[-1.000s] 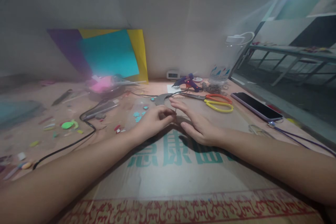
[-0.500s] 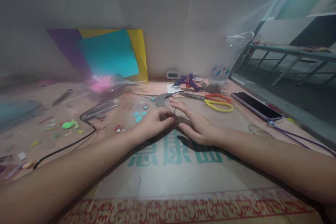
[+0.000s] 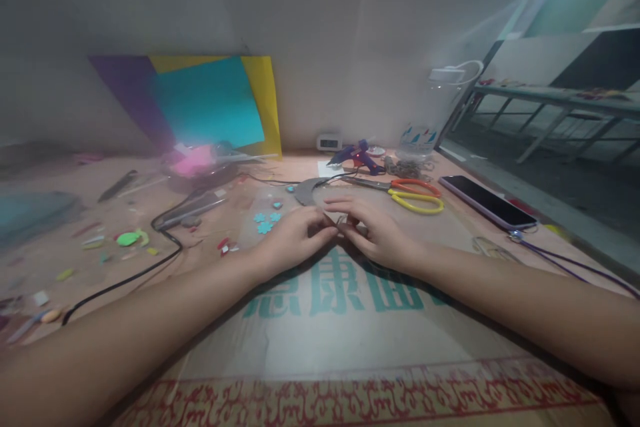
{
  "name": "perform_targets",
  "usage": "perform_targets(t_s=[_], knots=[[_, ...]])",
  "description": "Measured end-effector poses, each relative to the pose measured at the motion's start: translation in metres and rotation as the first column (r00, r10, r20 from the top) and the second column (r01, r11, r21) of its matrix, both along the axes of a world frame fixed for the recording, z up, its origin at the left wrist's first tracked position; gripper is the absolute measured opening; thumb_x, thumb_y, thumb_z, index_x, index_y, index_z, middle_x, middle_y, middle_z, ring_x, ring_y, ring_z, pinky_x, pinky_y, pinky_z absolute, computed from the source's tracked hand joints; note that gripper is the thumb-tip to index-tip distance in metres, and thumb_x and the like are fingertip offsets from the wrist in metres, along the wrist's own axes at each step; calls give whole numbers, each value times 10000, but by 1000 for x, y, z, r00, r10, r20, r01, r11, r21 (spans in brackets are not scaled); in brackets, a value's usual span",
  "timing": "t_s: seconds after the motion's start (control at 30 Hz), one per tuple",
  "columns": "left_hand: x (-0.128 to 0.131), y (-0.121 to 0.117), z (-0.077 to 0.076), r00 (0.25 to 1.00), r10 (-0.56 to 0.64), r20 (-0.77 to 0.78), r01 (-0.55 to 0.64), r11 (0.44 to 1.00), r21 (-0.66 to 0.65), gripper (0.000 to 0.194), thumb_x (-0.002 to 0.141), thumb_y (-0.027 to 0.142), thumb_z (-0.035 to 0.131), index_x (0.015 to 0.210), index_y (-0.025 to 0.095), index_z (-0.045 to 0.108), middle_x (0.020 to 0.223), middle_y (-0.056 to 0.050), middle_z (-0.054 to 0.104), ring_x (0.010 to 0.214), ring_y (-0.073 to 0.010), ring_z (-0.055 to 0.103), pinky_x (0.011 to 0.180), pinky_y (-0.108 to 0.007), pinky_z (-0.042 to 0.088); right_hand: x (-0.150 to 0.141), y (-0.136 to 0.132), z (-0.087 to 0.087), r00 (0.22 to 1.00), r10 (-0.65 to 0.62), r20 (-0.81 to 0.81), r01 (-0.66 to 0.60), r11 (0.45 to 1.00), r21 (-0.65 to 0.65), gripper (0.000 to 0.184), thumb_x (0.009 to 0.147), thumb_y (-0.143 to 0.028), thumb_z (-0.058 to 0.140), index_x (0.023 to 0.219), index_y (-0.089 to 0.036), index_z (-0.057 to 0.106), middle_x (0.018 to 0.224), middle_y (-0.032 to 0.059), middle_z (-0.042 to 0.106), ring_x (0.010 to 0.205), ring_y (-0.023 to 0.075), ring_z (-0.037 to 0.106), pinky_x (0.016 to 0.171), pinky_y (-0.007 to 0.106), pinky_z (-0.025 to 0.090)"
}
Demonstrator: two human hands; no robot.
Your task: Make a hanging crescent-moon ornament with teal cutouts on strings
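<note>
Over the middle of the board, the fingertips of my two hands meet. My left hand (image 3: 303,233) is closed in a pinch on a thin strand (image 3: 342,219), of which only a short curved bit shows. Against its tips, the thumb and index finger of my right hand (image 3: 377,230) close on the same strand, other fingers loosely curled. The fingers hide the rest of it. Just left of my left hand lie several small turquoise flower pieces (image 3: 265,227). Behind my hands is a grey curved piece (image 3: 306,192).
Scissors (image 3: 415,197) with orange and yellow handles lie behind my right hand. A purple glue gun (image 3: 357,157) with a red light rests farther back. At right is a phone (image 3: 487,202); at left, a black cord (image 3: 125,275) crosses scattered scraps. A clear bottle (image 3: 420,133) stands behind.
My right hand has come left, its thumb and index finger closing in from apart to meet my left fingertips at the strand. My left hand has barely moved.
</note>
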State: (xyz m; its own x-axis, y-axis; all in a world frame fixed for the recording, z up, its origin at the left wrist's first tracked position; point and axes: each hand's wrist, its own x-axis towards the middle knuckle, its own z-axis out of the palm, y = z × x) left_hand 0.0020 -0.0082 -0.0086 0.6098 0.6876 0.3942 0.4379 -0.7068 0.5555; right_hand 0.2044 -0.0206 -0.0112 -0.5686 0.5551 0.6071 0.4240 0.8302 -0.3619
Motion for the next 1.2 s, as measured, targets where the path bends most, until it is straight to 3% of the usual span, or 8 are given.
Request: perform_targets(t_s=[0.17,0.37,0.53,0.7,0.9,1.1,1.2], knots=[[-1,-1,0,999,20,-44,-17,998,66,192,907,282,537,862,172,688,873,-47,691,845,-184,606,769,-297,426,-1,0,0,997,-79,1,78,975,-209,316,912,-178,497,1223,-187,557,1086,80,682,807,148,657,730,302,550],[-1,-1,1,999,20,-27,-18,999,50,224,927,286,505,837,181,681,864,-35,677,849,-168,602,777,-282,419,-3,-1,4,988,-140,-63,110,932,-345,253,907,-217,525,1148,-169,585,824,23,684,710,136,637,652,263,517],[-1,-2,3,999,37,-16,-36,999,22,235,927,314,502,884,178,690,881,-50,682,860,-181,610,789,-290,430,-3,0,7,984,-175,-44,161,959,-234,112,891,-224,561,940,-174,649,852,39,686,755,151,618,650,265,480],[-2,-1,4,995,81,64,-74,991,-108,287,941,329,462,859,159,679,859,-43,689,836,-178,622,760,-278,450,-1,2,8,982,-182,-48,174,975,-135,102,905,-214,551,854,-171,628,815,42,659,747,156,585,669,274,449],[-2,1,6,969,198,145,-149,944,-296,212,902,280,516,962,171,687,929,-37,723,867,-182,654,824,-295,496,-1,2,8,983,-183,-31,177,975,-138,91,910,-191,536,847,-161,595,797,35,625,712,143,544,640,260,415],[-2,-1,6,954,158,254,-56,928,-369,319,880,283,551,1171,156,585,919,-52,716,829,-178,683,789,-315,537,-2,1,8,981,-192,-34,184,970,-160,96,904,-218,555,834,-170,600,779,27,612,671,135,517,605,256,396],[-1,0,5,946,178,270,-57,914,-401,257,873,294,559,1079,153,619,937,-67,720,826,-182,686,782,-323,547,-2,0,8,980,-195,-41,184,965,-186,85,885,-224,582,822,-170,601,750,15,587,635,123,492,570,243,378]])
